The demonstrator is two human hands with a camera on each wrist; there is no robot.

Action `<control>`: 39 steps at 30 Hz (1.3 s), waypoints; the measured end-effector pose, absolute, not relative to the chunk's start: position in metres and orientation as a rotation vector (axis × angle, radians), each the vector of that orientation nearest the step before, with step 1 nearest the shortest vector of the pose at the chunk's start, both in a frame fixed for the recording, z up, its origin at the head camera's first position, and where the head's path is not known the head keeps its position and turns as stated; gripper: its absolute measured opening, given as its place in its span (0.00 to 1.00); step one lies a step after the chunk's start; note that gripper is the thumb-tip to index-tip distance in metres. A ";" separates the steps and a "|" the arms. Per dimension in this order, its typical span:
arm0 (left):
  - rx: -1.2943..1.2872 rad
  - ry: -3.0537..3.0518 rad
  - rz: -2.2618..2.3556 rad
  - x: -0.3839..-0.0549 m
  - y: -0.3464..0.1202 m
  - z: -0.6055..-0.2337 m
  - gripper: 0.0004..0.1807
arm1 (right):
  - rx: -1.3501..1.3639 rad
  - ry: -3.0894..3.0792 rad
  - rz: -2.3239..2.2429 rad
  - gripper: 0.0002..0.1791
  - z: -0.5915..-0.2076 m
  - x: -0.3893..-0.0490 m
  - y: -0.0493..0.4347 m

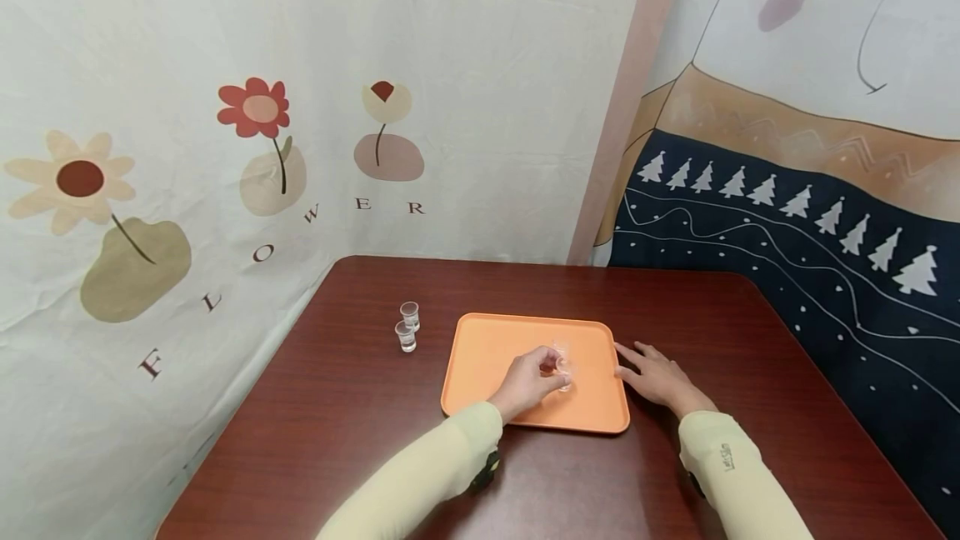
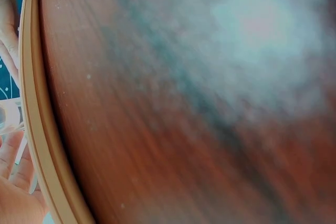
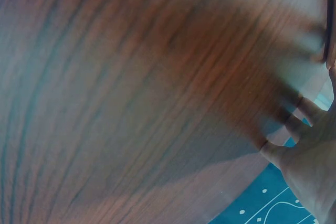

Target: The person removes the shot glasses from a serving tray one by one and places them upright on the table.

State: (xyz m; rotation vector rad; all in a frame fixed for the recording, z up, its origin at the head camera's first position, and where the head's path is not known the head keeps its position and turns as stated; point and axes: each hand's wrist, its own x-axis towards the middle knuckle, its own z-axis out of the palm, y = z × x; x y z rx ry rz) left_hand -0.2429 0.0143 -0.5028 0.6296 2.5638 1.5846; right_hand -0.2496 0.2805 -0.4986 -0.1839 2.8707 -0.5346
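Observation:
My left hand [image 1: 525, 383] is over the orange tray [image 1: 487, 348] and pinches a small clear shot glass [image 1: 565, 382] between thumb and fingers. Just behind it shows the faint outline of another clear glass [image 1: 560, 350], partly hidden by the fingers. In the left wrist view, a clear glass [image 2: 7, 117] appears at the left edge, above the fingers. My right hand [image 1: 658, 377] lies on the table beside the tray's right side, its fingers spread and the fingertips at the rim. The right wrist view shows this hand's fingers [image 3: 274, 153] down on the wood.
Two clear shot glasses, a nearer one [image 1: 406, 337] and a farther one [image 1: 410, 317], stand close together on the dark red wooden table [image 1: 360, 407], left of the tray. A printed cloth [image 1: 495, 65] hangs behind the table, and a dark blue patterned one [image 1: 750, 248] at its right.

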 end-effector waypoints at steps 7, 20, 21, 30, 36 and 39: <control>0.635 2.554 1.599 -0.245 0.008 -0.499 0.13 | -0.199 2.874 -0.543 0.35 -0.494 -0.247 0.279; 0.585 2.608 1.592 -0.253 -0.021 -0.490 0.13 | -0.193 2.873 -0.546 0.35 -0.494 -0.246 0.278; 0.584 2.610 1.599 -0.254 -0.024 -0.489 0.13 | -0.194 2.875 -0.546 0.35 -0.495 -0.247 0.278; 0.540 2.640 1.622 -0.257 -0.046 -0.487 0.12 | -0.196 2.884 -0.545 0.35 -0.495 -0.248 0.278; 0.540 2.667 1.647 -0.259 -0.058 -0.487 0.12 | -0.185 2.880 -0.539 0.35 -0.497 -0.249 0.278; 0.538 2.677 1.663 -0.261 -0.064 -0.487 0.12 | -0.173 2.873 -0.541 0.35 -0.497 -0.249 0.278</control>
